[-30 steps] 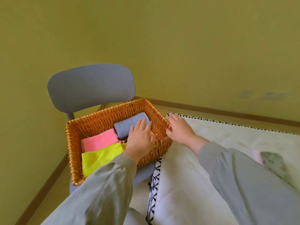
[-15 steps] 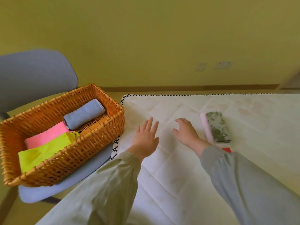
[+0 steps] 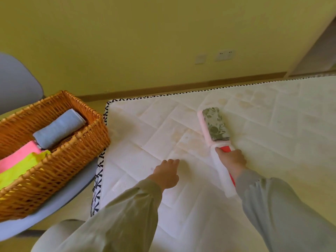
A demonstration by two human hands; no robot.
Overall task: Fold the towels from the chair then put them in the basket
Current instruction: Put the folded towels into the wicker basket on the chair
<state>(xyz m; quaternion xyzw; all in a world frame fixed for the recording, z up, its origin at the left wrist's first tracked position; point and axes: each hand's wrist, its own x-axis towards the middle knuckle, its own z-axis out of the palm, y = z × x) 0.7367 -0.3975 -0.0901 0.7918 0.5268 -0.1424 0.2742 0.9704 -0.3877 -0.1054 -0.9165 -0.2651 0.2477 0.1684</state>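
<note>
The wicker basket (image 3: 72,160) stands on the grey chair (image 3: 60,202) at the left. It holds a rolled blue-grey towel (image 3: 58,129), a pink towel (image 3: 20,157) and a yellow towel (image 3: 20,170). On the white mattress (image 3: 272,142) lie a folded green floral towel (image 3: 215,125) on a pale pink towel (image 3: 204,128), and just nearer a red towel (image 3: 226,148) on a white towel (image 3: 222,177). My right hand (image 3: 231,160) is closed over the red towel, thumb on the white one. My left hand (image 3: 166,174) hovers over the mattress, fingers loosely apart, holding nothing.
The mattress has a black-and-white patterned edge (image 3: 99,171) beside the chair. A yellow-green wall with sockets (image 3: 224,55) and a brown skirting board runs behind. A doorway opening (image 3: 320,51) shows at the far right.
My view has swung right, from the basket to the mattress. Both hands left the basket. The right hand reached the red and white towels and closed on them; the left hand moved over the mattress.
</note>
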